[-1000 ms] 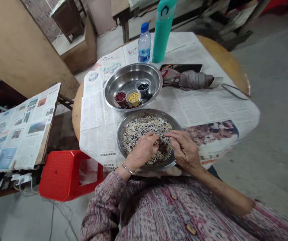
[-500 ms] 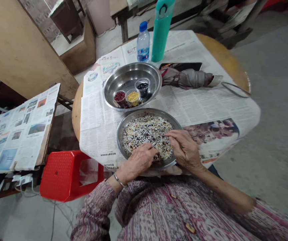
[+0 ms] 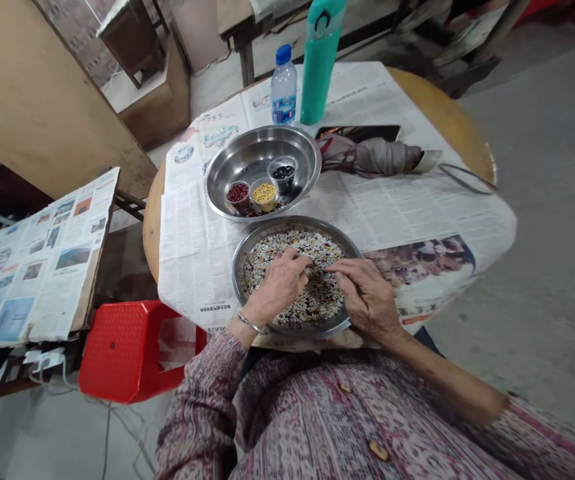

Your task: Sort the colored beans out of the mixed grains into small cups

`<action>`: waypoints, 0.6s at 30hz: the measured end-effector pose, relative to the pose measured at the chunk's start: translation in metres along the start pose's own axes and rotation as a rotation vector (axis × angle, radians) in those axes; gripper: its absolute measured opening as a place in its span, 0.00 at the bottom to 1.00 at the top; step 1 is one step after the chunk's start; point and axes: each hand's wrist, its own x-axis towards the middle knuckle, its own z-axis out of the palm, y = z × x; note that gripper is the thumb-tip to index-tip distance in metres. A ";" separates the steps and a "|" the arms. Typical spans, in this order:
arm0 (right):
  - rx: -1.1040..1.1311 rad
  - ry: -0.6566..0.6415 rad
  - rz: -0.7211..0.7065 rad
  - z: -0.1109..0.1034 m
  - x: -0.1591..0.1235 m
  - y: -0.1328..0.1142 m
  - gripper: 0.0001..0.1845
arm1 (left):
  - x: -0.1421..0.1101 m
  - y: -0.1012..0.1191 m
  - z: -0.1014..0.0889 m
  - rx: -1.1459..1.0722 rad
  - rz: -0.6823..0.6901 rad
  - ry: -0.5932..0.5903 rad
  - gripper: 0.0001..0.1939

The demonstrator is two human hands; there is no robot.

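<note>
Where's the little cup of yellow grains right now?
In the head view, just left of centre, the cup of yellow grains sits in the far metal bowl, between the red-grain cup and the black-grain cup, beyond the mixed-grain bowl.

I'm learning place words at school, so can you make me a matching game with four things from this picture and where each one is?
Things
1. Bare left hand
2. Small clear plastic cup of yellow grains
3. Tall teal bottle
4. Red plastic stool

Places
A. Beside the clear plastic bottle with a blue cap
B. At the left of the rounded wooden table
C. Over the shallow round metal pan of mixed grains
D. Inside the deep round metal basin

Right pairs: 1-C, 2-D, 3-A, 4-B
</note>
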 end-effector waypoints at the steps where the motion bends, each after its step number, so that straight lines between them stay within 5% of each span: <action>1: 0.000 0.000 -0.002 0.000 0.000 0.000 0.11 | 0.004 0.000 0.001 -0.032 0.007 -0.013 0.13; 8: 0.002 0.006 -0.006 0.001 0.001 -0.001 0.10 | -0.003 -0.010 -0.008 -0.229 -0.039 -0.029 0.09; 18: 0.014 -0.001 0.000 0.000 0.001 0.000 0.10 | -0.054 -0.034 -0.007 0.066 -0.169 0.276 0.10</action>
